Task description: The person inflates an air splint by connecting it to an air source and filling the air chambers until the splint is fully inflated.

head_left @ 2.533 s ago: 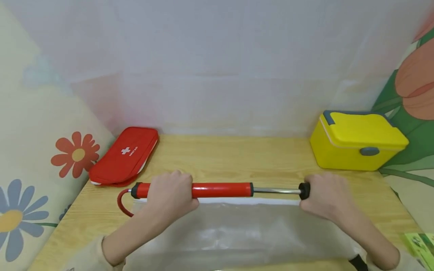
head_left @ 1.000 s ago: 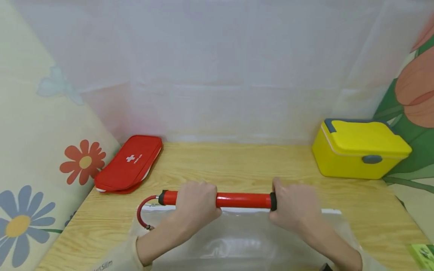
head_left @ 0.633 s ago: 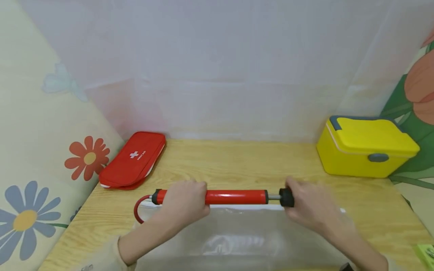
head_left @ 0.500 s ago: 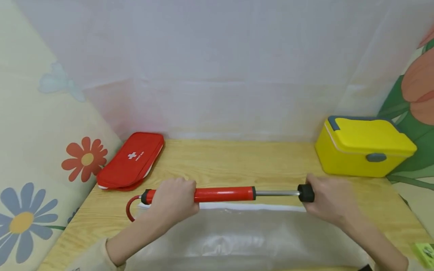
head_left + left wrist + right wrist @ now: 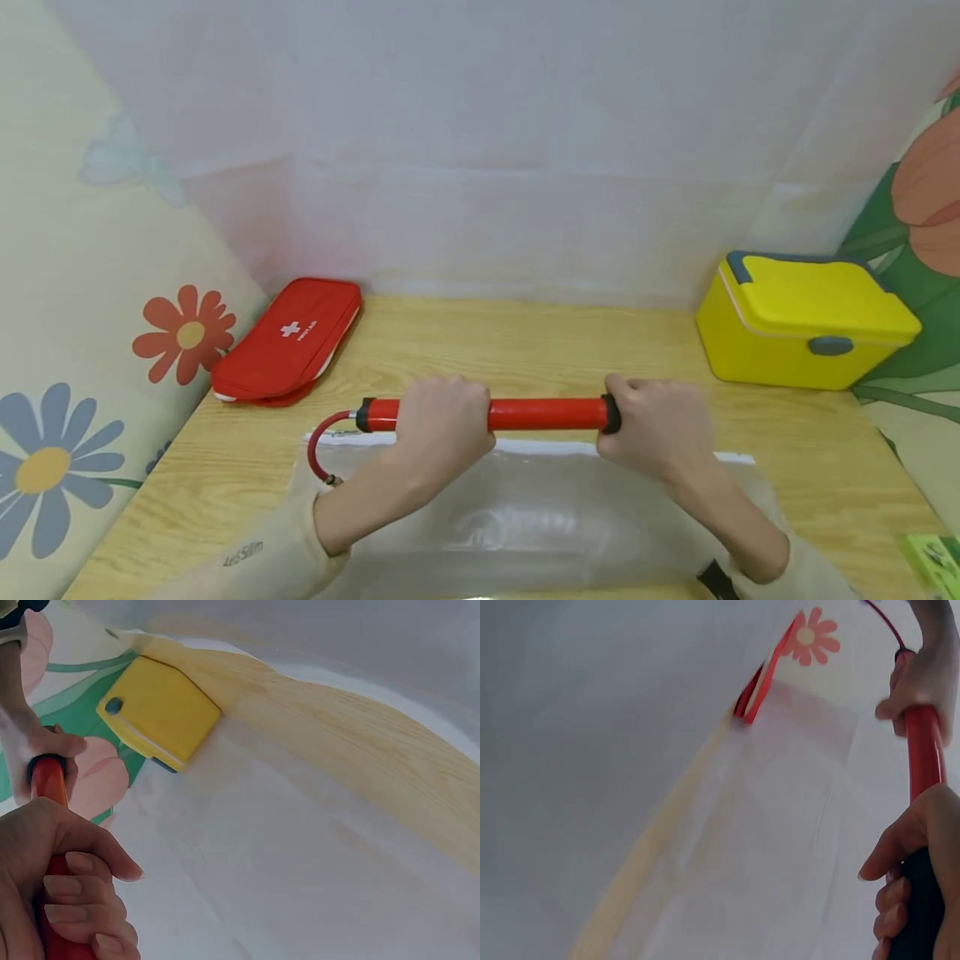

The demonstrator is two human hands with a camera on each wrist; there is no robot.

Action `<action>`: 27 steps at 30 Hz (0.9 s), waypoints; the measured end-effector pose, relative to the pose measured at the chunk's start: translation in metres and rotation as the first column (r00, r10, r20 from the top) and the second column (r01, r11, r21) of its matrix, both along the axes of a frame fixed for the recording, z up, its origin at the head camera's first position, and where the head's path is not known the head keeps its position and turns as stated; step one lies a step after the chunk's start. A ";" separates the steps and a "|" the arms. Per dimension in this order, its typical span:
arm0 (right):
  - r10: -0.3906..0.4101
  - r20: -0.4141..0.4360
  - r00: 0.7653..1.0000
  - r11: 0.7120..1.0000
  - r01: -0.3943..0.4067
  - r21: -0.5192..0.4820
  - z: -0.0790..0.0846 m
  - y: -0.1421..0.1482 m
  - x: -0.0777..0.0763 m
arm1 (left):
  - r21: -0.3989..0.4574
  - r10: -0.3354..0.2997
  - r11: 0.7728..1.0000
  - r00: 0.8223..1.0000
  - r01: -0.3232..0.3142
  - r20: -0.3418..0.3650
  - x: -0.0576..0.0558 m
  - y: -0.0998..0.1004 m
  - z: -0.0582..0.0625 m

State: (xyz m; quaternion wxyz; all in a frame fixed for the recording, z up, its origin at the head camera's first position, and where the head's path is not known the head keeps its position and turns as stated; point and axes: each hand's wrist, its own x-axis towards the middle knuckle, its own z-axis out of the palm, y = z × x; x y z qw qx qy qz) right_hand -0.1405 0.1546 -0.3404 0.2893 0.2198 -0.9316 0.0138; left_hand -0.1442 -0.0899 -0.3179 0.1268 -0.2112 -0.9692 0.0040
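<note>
A red hand pump (image 5: 547, 414) lies level across the middle of the head view, held up over a clear plastic bag (image 5: 540, 517) with a white top edge. My left hand (image 5: 446, 421) grips its barrel near the hose end. My right hand (image 5: 660, 425) holds the black handle (image 5: 922, 907), pushed right up against the barrel so that no metal rod shows. From the pump's left end a short red hose (image 5: 315, 446) curves down to a brass-coloured fitting (image 5: 332, 480) beside my left forearm. Fingers (image 5: 82, 900) wrap the barrel in the left wrist view.
On the wooden table (image 5: 480, 342), a red first aid pouch (image 5: 288, 342) lies at the back left. A yellow box (image 5: 810, 325) with a grey latch stands at the back right. A green printed item (image 5: 933, 562) lies at the right edge. Patterned sheets hang around the table.
The rod was pulled well out 2.5 s ago, in at 1.0 s, and out again at 0.5 s. Now my hands have come together and the rod is fully in.
</note>
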 end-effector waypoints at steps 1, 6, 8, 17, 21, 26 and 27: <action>0.008 0.009 1.000 1.000 -0.007 -0.010 -0.002 -0.004 0.000 | 0.005 -0.003 1.000 1.000 0.003 -0.004 0.001 0.001 -0.001; 0.159 0.007 0.987 0.984 -0.158 -0.088 -0.013 0.001 -0.010 | 0.004 -0.052 0.999 0.998 0.052 -0.022 0.001 -0.009 -0.003; 0.196 -0.017 0.980 0.974 -0.197 -0.111 -0.015 0.019 -0.016 | -0.005 -0.051 0.999 0.999 0.051 -0.003 -0.003 -0.019 0.001; 0.057 0.100 0.993 0.998 -0.052 -0.044 0.003 0.060 -0.030 | -0.014 0.024 1.000 0.999 -0.023 0.043 -0.015 -0.035 0.014; -0.010 0.164 0.986 1.000 0.013 -0.013 0.004 0.032 -0.028 | 0.015 0.021 1.000 1.000 -0.021 0.012 -0.017 -0.019 0.010; -0.067 0.153 0.986 0.998 0.066 0.008 0.000 0.005 -0.011 | 0.011 0.017 1.000 1.000 -0.017 0.017 -0.007 -0.003 0.003; -0.072 0.151 0.986 0.997 0.072 0.005 0.000 0.002 -0.007 | 0.012 0.005 1.000 1.000 -0.005 0.015 -0.005 0.000 0.002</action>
